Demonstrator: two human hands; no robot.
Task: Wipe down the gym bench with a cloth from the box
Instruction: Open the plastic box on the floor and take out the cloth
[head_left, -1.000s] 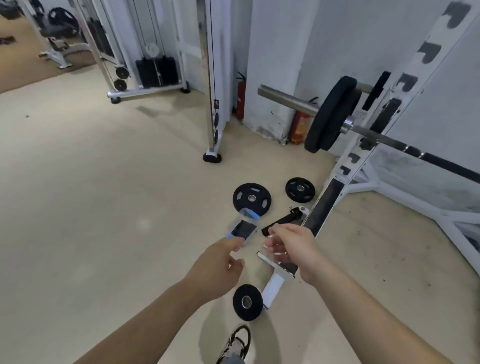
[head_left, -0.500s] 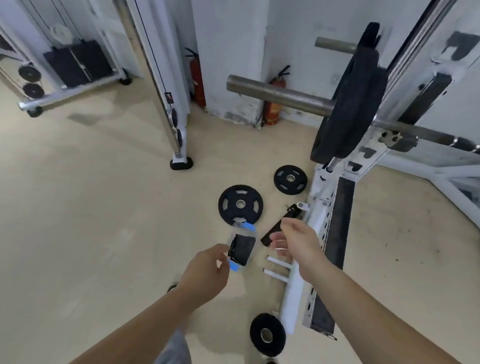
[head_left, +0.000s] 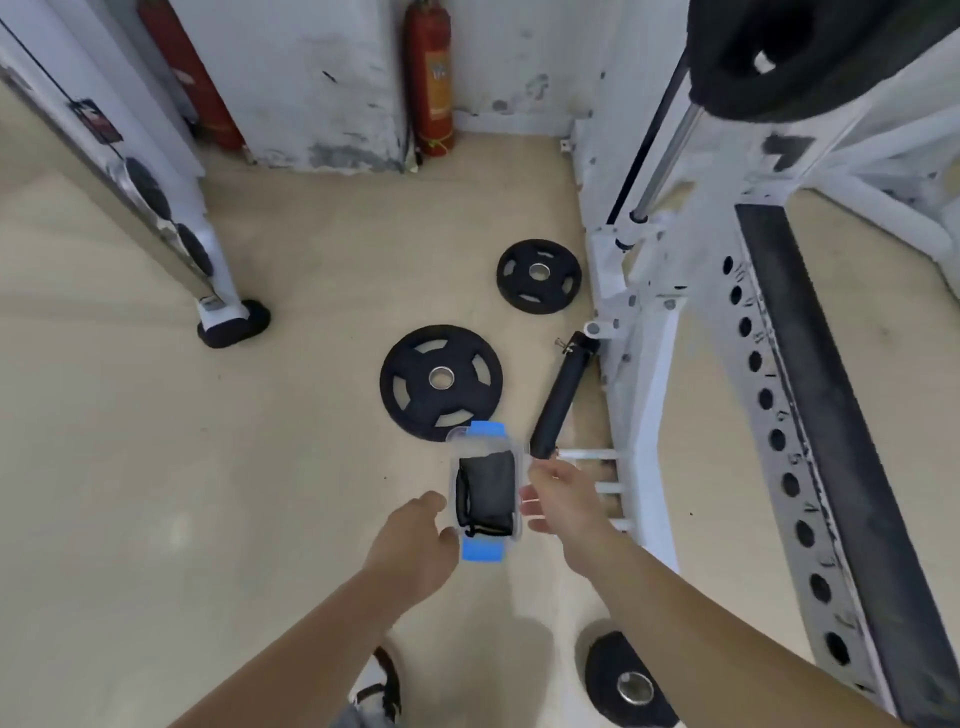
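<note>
**Two hands on one clear box**

Both of your hands are on the box. Your left hand (head_left: 415, 545) curls round the near left side of the small clear plastic box (head_left: 453, 483), with the thumb against its left wall. Your right hand (head_left: 566, 504) pinches the box's right rim, thumb on top and fingers under the edge. One dark folded cloth (head_left: 488, 493) lies inside the box. You cannot tell whether a lid covers it. The box is held above the beige floor (head_left: 260, 467) and has two blue clips, one at each short end.

Three black round weight plates lie flat on the floor. The large plate (head_left: 441, 382) is just beyond the box, the smaller plate (head_left: 538, 275) farther off, and the third plate (head_left: 631, 680) below your right forearm. A fourth black plate (head_left: 810, 52) sits up on a bar at the top right. One black cylindrical handle (head_left: 558, 400) lies between the large plate and the white perforated steel rack (head_left: 644, 389), just beyond your right hand. Two red fire extinguishers (head_left: 430, 78) (head_left: 192, 83) stand against the scuffed white wall (head_left: 311, 78).
</note>
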